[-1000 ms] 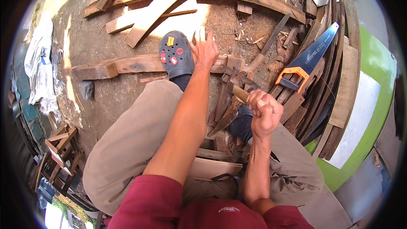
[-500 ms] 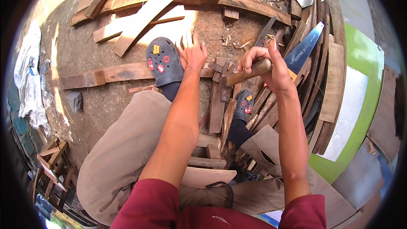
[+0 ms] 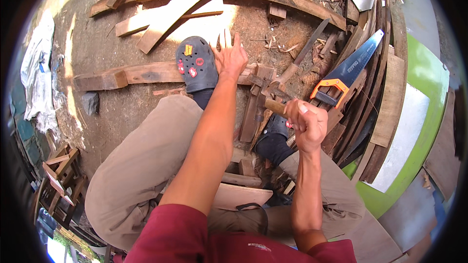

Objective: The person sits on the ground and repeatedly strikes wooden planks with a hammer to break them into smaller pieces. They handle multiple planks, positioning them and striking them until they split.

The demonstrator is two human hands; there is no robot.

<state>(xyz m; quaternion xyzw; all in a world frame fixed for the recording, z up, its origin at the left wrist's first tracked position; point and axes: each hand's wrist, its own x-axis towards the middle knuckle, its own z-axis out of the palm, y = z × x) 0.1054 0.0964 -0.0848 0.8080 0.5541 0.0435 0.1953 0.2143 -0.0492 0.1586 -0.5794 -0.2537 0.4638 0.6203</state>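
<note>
My right hand (image 3: 308, 122) is wrapped round the wooden handle of a hammer (image 3: 276, 106). The hammer's head is over a short dark wood piece (image 3: 249, 113), close to the right end of a long beam (image 3: 151, 72); whether it touches the wood I cannot tell. My left hand (image 3: 230, 60) lies over that beam with fingers spread, beside my grey clog (image 3: 197, 63), which is also on the beam. My other clog (image 3: 277, 125) is partly hidden behind the right hand and the hammer.
A handsaw (image 3: 355, 62) with an orange handle lies on wood strips at the right. A large knife (image 3: 312, 40) rests left of it. Several planks (image 3: 190, 5) are piled at the far side. A stone (image 3: 90, 103) and white sacking (image 3: 40, 73) are at the left.
My right hand has come down and nearer, its fingers now closed fully round the hammer's handle; the saw's handle has come into sight. My left hand stays at the beam. The view has shifted slightly.
</note>
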